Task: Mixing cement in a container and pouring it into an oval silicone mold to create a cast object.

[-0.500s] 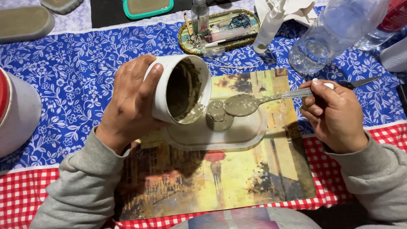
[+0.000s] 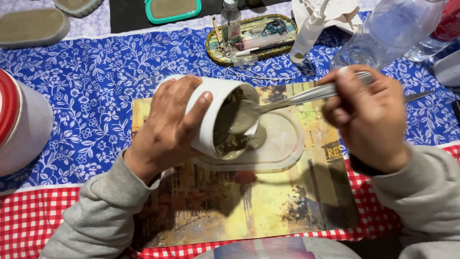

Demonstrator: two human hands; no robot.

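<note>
Spoon (image 2: 268,106) in right hand (image 2: 366,117), seemingly inside tilted left-hand (image 2: 167,127) cup (image 2: 218,117).

Head view, steeply down, close over table (image 2: 96,76)

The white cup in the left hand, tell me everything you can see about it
The white cup is a plain, smooth, round cup, plastic or ceramic by its look. The left hand grips its outer wall and tips it steeply, mouth turned toward the right and down over an oval white mould on a printed placemat. Its inside is coated with grey-brown paste, pooling at the lower lip. A metal spoon, held by the right hand, reaches into the mouth.
</note>
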